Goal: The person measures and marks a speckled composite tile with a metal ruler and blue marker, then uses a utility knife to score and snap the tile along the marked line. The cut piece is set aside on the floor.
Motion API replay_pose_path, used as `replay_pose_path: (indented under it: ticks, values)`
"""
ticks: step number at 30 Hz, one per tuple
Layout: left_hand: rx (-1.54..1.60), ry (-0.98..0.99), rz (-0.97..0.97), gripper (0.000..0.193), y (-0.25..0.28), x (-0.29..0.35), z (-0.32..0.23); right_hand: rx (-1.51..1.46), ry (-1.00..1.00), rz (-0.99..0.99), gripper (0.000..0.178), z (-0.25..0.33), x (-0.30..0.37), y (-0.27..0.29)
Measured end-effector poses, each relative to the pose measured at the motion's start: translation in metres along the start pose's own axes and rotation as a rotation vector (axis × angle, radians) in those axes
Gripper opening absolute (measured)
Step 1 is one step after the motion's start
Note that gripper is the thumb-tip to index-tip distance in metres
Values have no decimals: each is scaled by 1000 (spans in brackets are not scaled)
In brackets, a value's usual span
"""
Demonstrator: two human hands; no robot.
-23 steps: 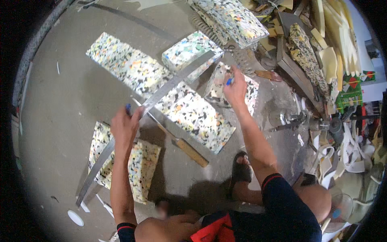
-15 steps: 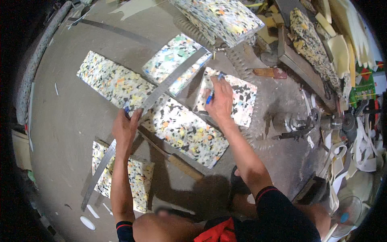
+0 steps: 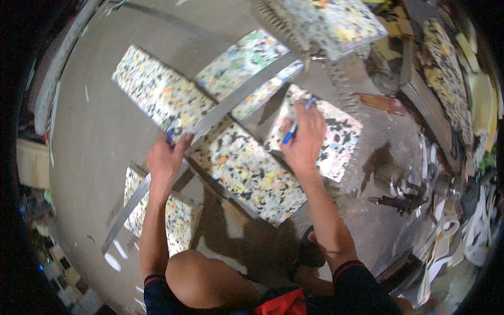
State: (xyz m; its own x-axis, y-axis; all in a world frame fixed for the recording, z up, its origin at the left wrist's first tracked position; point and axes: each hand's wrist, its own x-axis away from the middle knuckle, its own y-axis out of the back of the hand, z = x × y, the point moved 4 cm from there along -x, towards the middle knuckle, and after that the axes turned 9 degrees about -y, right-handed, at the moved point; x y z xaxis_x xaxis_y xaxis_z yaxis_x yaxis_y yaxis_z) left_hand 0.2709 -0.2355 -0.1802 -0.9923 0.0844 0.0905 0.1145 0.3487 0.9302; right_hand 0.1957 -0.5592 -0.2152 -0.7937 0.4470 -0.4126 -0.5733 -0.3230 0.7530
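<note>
My left hand is closed on a long metal ruler, which lies diagonally over the speckled foam pieces. A small blue object shows by its fingers; its kind is unclear. Under the ruler are a long speckled foam strip and a greenish speckled foam block. To the right, my right hand holds a blue pen over a white-and-black speckled foam block. Another blue end pokes out past its fingertips. Motion blurs the view slightly.
A larger speckled foam block stands at the far side. Another speckled foam piece lies near my left forearm, partly under the ruler. A wooden-handled tool sits in shadow beside the strip. Metal clamp-like hardware and white scraps lie right.
The whole view has shifted and turned, so the foam pieces appear farther right. Both hands keep nearly the same places relative to the ruler and the white-and-black block.
</note>
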Motion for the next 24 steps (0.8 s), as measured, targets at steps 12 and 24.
replay_pose_path:
  ticks: [12, 24]
  values:
    - [-8, 28, 79, 62, -8, 4, -3, 13, -11, 42, 48, -2, 6, -3]
    - [-29, 6, 99, 62, -11, 4, 0, 44, -28, 54, 49, -2, 6, -6]
